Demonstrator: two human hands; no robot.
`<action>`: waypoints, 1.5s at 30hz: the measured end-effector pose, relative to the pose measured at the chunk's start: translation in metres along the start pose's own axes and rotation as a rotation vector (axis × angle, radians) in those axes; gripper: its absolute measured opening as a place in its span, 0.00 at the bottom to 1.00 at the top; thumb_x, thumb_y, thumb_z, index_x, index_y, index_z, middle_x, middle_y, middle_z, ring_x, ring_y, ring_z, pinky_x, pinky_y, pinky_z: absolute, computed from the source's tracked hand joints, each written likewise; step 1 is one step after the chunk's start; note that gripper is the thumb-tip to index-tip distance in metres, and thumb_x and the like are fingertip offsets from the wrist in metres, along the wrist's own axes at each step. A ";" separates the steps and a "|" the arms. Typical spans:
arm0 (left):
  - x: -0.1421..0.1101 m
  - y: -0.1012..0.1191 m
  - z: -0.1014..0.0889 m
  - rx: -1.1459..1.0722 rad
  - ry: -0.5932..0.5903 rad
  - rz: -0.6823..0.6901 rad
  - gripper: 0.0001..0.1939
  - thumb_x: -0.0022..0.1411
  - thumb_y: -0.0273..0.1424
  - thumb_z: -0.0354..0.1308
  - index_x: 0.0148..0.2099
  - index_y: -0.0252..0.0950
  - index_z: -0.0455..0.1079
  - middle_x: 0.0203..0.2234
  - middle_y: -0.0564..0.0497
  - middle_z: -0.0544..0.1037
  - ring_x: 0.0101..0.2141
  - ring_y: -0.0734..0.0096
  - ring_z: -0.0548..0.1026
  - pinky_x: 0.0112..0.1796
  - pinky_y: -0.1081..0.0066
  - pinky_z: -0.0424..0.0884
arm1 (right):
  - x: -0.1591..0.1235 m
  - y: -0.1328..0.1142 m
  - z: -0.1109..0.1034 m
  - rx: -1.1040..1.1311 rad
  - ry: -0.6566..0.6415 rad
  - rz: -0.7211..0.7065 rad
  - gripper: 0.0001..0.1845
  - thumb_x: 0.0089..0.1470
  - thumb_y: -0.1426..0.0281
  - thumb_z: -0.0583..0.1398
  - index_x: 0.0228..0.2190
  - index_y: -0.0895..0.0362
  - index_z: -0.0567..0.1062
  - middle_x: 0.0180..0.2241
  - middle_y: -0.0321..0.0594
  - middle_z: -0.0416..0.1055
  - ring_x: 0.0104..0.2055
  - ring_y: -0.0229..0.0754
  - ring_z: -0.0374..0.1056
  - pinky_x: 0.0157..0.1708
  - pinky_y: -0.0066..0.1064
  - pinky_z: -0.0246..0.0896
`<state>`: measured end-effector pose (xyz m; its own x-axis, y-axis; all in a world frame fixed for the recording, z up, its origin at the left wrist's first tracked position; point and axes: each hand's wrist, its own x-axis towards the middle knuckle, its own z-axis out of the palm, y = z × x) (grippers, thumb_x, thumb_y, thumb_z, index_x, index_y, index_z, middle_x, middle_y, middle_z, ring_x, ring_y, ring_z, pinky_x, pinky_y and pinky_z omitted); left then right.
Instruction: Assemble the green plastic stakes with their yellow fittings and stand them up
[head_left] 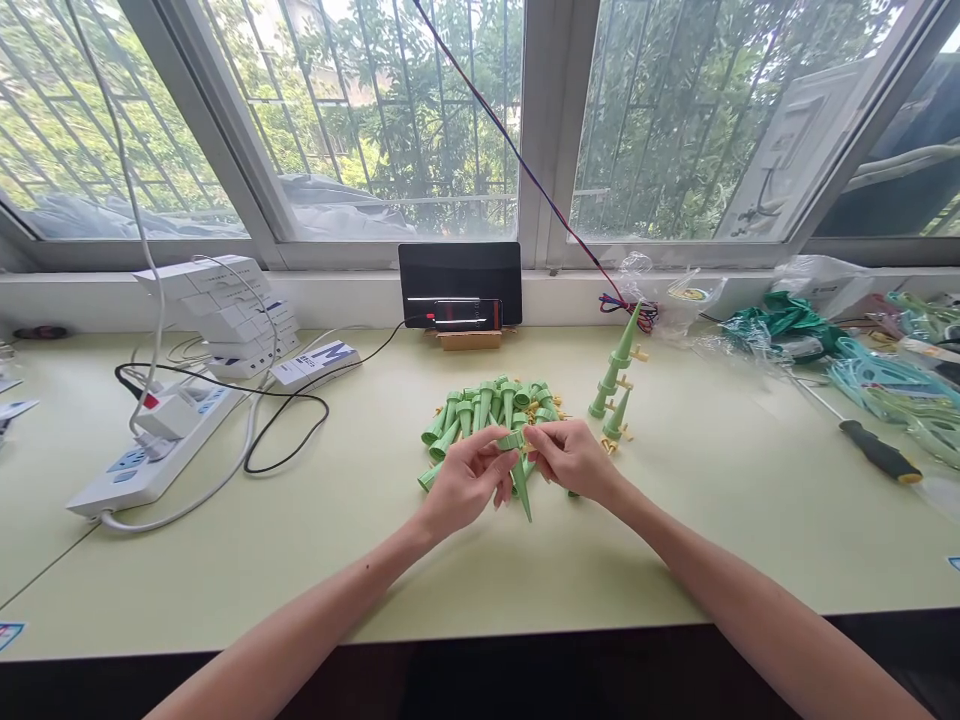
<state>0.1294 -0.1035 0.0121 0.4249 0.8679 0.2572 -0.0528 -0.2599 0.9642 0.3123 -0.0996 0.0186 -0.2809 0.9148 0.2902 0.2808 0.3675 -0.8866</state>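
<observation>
While both hands (466,484) (579,460) pinch its broad end, green cone (521,488), slim, tapering, tip down

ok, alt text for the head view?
A left hand holds a green spike tip-down above a pale table, right hand at its wide end. Behind is a heap of similar spikes; stacked spikes with yellow fittings stand at right, a power strip lies at left.

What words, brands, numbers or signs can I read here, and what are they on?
"M", on the flat white box; its smaller print is unreadable.
Stacked white boxes: print too small to read.
Phone screen: marks too blurred.
Lower-left sticker: blurred, cut off by the frame.
</observation>
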 end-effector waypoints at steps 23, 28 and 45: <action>0.007 0.012 -0.008 -0.516 0.030 -0.367 0.16 0.58 0.36 0.66 0.42 0.38 0.62 0.13 0.62 0.66 0.13 0.82 0.61 0.14 0.81 0.55 | 0.001 0.001 -0.010 0.071 -0.071 -0.186 0.10 0.62 0.63 0.57 0.38 0.57 0.72 0.28 0.37 0.70 0.23 0.34 0.64 0.26 0.28 0.64; 0.006 0.010 -0.008 -0.568 0.000 -0.393 0.16 0.58 0.35 0.66 0.42 0.38 0.63 0.13 0.62 0.65 0.13 0.83 0.61 0.14 0.82 0.54 | 0.000 0.001 -0.011 0.066 -0.081 -0.184 0.11 0.62 0.63 0.56 0.34 0.57 0.71 0.23 0.34 0.67 0.21 0.34 0.62 0.23 0.27 0.61; 0.003 0.003 -0.009 -0.179 -0.048 -0.088 0.12 0.65 0.37 0.59 0.46 0.38 0.65 0.17 0.60 0.68 0.16 0.78 0.67 0.20 0.75 0.63 | 0.000 0.001 -0.008 0.222 -0.175 0.003 0.21 0.63 0.57 0.54 0.23 0.58 0.67 0.14 0.29 0.61 0.14 0.30 0.52 0.15 0.24 0.49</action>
<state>0.1228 -0.0977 0.0166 0.4776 0.8615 0.1723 -0.1715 -0.1010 0.9800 0.3199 -0.0977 0.0208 -0.4402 0.8657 0.2381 0.0796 0.3018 -0.9500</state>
